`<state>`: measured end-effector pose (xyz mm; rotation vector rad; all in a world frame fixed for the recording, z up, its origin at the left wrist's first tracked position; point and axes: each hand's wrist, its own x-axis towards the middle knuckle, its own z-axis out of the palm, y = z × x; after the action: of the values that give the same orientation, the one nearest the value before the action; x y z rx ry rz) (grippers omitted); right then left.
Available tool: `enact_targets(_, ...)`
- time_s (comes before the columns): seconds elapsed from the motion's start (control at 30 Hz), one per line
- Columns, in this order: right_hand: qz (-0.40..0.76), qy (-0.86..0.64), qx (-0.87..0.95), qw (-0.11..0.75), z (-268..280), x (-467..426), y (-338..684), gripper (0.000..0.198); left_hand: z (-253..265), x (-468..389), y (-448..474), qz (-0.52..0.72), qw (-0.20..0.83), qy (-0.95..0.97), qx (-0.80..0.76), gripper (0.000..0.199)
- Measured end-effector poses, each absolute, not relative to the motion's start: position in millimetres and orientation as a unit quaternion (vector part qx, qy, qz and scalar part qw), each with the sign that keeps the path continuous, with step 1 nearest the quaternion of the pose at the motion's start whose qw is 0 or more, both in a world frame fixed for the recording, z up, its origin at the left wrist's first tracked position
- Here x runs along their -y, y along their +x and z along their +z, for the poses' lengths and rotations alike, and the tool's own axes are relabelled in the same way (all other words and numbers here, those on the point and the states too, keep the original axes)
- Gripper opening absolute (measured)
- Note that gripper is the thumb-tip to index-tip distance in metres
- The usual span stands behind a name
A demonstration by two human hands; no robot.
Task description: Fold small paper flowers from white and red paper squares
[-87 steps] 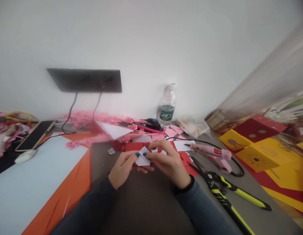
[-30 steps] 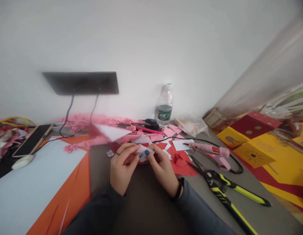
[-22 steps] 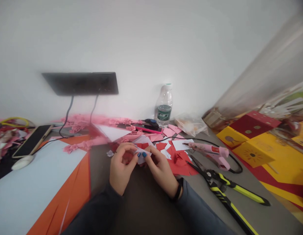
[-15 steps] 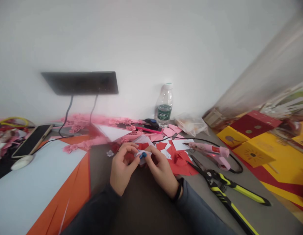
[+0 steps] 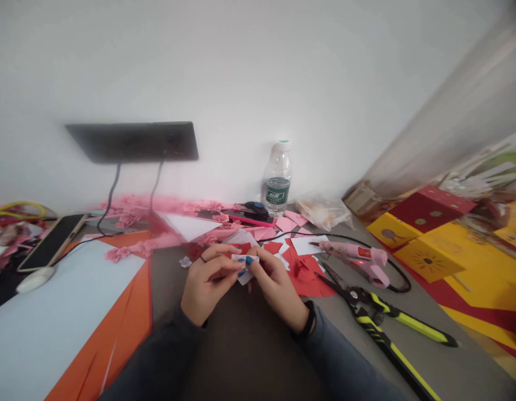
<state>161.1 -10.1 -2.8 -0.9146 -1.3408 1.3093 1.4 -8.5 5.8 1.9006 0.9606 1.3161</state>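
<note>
Between my two hands, above the near middle of the grey table, is a small piece of white paper (image 5: pixel 246 276). My left hand (image 5: pixel 208 284) pinches its left side, fingers bent and thumb pressed in. From the other side my right hand (image 5: pixel 279 288) grips it between thumb and fingers, a black band on the wrist. The fingertips cover much of the paper, so its folds are hard to make out. Just beyond and to the right lie red paper pieces (image 5: pixel 308 273) and white scraps. A small crumpled white paper piece (image 5: pixel 185 262) lies left of my left hand.
At right are a pink glue gun (image 5: pixel 366 257) with a lit light and open yellow-black snips (image 5: pixel 355 298). A water bottle (image 5: pixel 278 184) stands by the wall. Pink paper flowers (image 5: pixel 128 211) line the back. Left lie pale blue paper (image 5: pixel 65 317), orange paper (image 5: pixel 134 301) and a phone (image 5: pixel 53 242).
The fingers of my left hand have straightened somewhat and shifted on the white paper, which now hangs lower between the thumbs. Both hands still hold it. The view has moved slightly.
</note>
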Motion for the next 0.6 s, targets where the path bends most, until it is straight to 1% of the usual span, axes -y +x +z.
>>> enact_targets(0.1, 0.548, -0.384, 0.552, 0.498, -2.5, 10.0, 160.7, 0.040, 6.1, 8.0, 0.7, 0.493, 0.342, 0.713, -0.363, 0.012)
enact_targets(0.33, 0.486, -0.407, 0.585, 0.507, -4.4, 12.0, 159.6, 0.039, -0.9, 5.7, 6.7, 0.500, 0.530, 0.581, -0.362, 0.006)
enact_targets(0.43, 0.476, -0.410, 0.593, 0.504, -4.1, 13.0, 159.6, 0.035, -1.6, 4.7, 9.4, 0.502, 0.597, 0.512, -0.359, 0.027)
enact_targets(0.47, 0.473, -0.411, 0.597, 0.501, -3.9, 13.1, 159.7, 0.035, -1.5, 4.5, 9.9, 0.498, 0.615, 0.493, -0.361, 0.030)
enact_targets(0.6, 0.458, -0.412, 0.614, 0.493, -2.3, 12.8, 160.2, 0.033, 0.0, 3.4, 9.5, 0.464, 0.668, 0.451, -0.367, 0.028)
